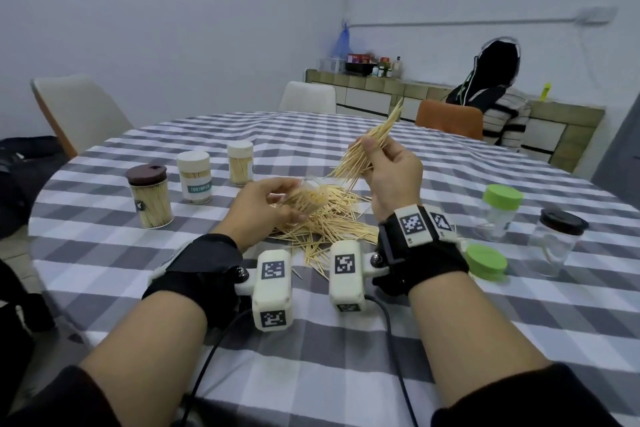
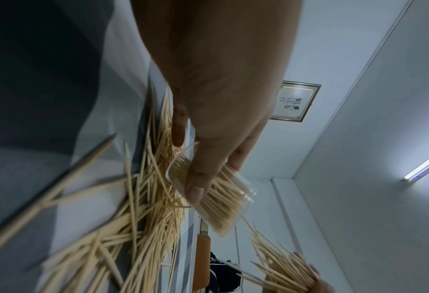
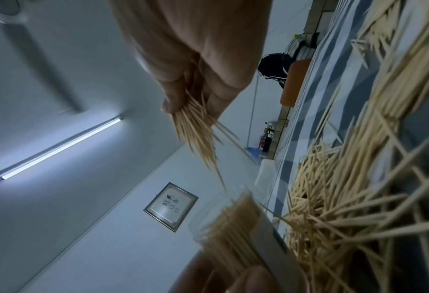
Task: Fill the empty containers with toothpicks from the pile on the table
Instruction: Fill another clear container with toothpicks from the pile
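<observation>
A loose pile of toothpicks (image 1: 332, 222) lies mid-table on the checked cloth. My left hand (image 1: 266, 208) grips a clear plastic container (image 2: 215, 196), tilted and nearly full of toothpicks, just above the pile. My right hand (image 1: 384, 166) is raised to the right of it and pinches a bundle of toothpicks (image 1: 367, 149), whose lower ends point down at the container's mouth (image 3: 233, 200). The bundle (image 3: 198, 134) fans out below my fingers in the right wrist view.
Three filled, lidded containers (image 1: 194, 177) stand at the left. At the right stand a green-lidded jar (image 1: 498, 211) and a dark-lidded jar (image 1: 557, 239), both empty, with a loose green lid (image 1: 485, 262) near my right wrist. A person (image 1: 498, 97) sits beyond the table.
</observation>
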